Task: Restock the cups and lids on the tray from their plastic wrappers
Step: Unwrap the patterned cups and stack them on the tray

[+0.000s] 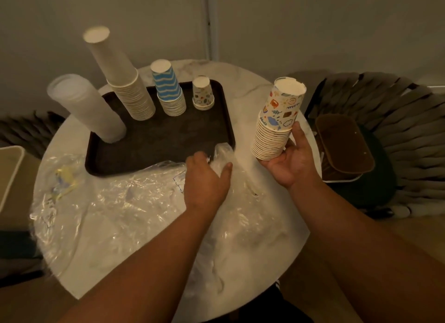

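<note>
A dark brown tray (159, 139) lies on a round white table (248, 86). On it stand a translucent stack of lids (86, 108), a tall stack of white cups (120, 74), a blue-striped cup stack (168, 89) and a short stack of patterned cups (203, 93). My right hand (292, 161) holds a taller stack of patterned cups (277, 120) upside down, above the table to the right of the tray. My left hand (206, 180) grips a clear plastic wrapper (224, 154) at the tray's near right corner.
Crumpled clear plastic wrappers (108, 202) cover the near half of the table. A dark woven chair (395, 134) at the right holds a brown tray (344, 144). A beige bin (9, 173) is at the left edge. The wall is close behind the table.
</note>
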Demonstrator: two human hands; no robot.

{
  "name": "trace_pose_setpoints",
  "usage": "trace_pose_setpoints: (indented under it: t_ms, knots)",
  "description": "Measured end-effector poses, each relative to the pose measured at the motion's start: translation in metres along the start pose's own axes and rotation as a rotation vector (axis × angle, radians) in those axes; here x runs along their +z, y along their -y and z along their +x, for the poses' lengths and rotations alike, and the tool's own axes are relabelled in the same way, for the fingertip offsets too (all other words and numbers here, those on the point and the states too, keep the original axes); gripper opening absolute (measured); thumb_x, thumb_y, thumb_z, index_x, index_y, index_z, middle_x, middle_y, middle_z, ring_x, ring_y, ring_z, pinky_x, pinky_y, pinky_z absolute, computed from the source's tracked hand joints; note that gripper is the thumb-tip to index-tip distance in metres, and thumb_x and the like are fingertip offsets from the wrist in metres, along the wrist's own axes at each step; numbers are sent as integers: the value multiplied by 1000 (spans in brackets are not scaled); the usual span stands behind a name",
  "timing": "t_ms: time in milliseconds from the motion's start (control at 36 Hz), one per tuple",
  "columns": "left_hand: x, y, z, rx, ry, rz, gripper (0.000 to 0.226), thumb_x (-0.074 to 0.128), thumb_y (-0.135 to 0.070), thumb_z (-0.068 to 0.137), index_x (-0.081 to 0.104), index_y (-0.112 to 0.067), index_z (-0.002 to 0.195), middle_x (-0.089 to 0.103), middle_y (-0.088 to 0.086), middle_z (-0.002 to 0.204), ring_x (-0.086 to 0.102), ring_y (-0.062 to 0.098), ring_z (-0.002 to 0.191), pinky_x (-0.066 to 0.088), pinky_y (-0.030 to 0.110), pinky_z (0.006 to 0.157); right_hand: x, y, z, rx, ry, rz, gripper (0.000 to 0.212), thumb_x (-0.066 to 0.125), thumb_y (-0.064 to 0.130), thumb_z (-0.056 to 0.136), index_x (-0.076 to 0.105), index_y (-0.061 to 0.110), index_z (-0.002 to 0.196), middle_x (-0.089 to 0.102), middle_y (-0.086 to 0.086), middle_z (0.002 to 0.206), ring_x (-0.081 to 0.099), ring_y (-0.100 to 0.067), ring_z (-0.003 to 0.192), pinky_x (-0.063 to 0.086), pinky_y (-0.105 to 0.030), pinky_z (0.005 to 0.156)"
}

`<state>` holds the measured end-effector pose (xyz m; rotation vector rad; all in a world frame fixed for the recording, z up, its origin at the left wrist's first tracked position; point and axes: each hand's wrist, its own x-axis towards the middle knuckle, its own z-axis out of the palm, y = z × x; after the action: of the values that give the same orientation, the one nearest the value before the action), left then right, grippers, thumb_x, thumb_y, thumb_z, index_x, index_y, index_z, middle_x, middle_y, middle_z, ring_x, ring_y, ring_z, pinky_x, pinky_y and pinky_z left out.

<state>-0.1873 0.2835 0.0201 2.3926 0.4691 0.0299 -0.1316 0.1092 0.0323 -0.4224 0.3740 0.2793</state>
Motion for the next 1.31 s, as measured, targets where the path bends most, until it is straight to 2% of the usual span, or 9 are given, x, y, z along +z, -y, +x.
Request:
trace_pose_setpoints:
  t_ms: [167, 278, 417, 556, 722, 861, 972, 1194, 1306]
  knots:
    - [22, 11, -52, -39, 381, 117, 86, 74, -62, 70, 34, -18, 132, 49, 4, 127, 59, 28, 112, 51, 37, 87, 1, -1, -4, -15, -17, 11, 110, 101, 27, 31, 56, 14, 130, 66, -14, 126, 68, -34, 108, 52, -54, 91]
    - [34, 12, -54, -133, 439, -234, 58, 68, -14, 82, 36, -15, 131, 61, -1, 102, 66, 23, 92, 54, 33, 78, 0, -5, -5, -8, -28, -8, 107, 101, 28, 28, 59, 14, 125, 68, -14, 122, 70, -34, 103, 54, -54, 88]
    - [36, 18, -48, -591, 580, -804, 19, 50, 0, 78, 56, 3, 95, 61, 22, 85, 66, 35, 71, 54, 45, 70, -1, -8, -7, 2, -17, -6, 106, 101, 27, 31, 58, 14, 127, 67, -14, 124, 69, -35, 105, 52, -54, 90]
    - [27, 16, -41, -301, 420, -112, 46, 56, -52, 87, 65, -7, 91, 67, 9, 88, 64, 28, 87, 46, 31, 73, -3, -10, -9, 7, -18, -9, 108, 100, 28, 35, 56, 14, 133, 66, -14, 126, 68, -34, 106, 55, -53, 87]
    - [10, 2, -17, 316, -46, 31, 27, 54, -6, 88, 66, -6, 112, 59, 10, 108, 54, 24, 102, 43, 32, 90, -7, -11, -12, -1, -18, -4, 112, 100, 28, 33, 54, 13, 135, 65, -16, 126, 69, -35, 104, 56, -53, 82]
    - [20, -5, 6, 801, 180, 276, 40, 71, -5, 80, 67, -8, 120, 62, 14, 122, 55, 33, 117, 46, 40, 98, -8, -9, -13, -11, 6, -6, 107, 100, 29, 36, 55, 12, 132, 67, -16, 124, 69, -34, 104, 51, -53, 93]
    - [32, 22, 2, 653, 614, 582, 69, 67, -37, 89, 35, -29, 150, 17, 5, 163, 12, 34, 149, 26, 45, 118, -11, -9, -14, -11, 5, -4, 104, 100, 28, 35, 57, 12, 129, 67, -15, 123, 69, -34, 104, 48, -55, 95]
    - [34, 42, -12, 699, 617, 637, 85, 62, -62, 82, 24, -34, 153, 14, 1, 163, 11, 28, 148, 20, 42, 116, -16, -10, -14, -2, -7, -9, 104, 100, 29, 34, 58, 13, 128, 68, -15, 122, 69, -34, 104, 48, -54, 96]
    - [24, 45, -6, 820, 484, 455, 62, 57, -45, 85, 49, -22, 142, 43, 7, 150, 32, 31, 142, 33, 46, 111, -16, -12, -14, -3, -11, -14, 110, 100, 30, 35, 54, 14, 134, 67, -15, 123, 69, -34, 104, 50, -54, 94]
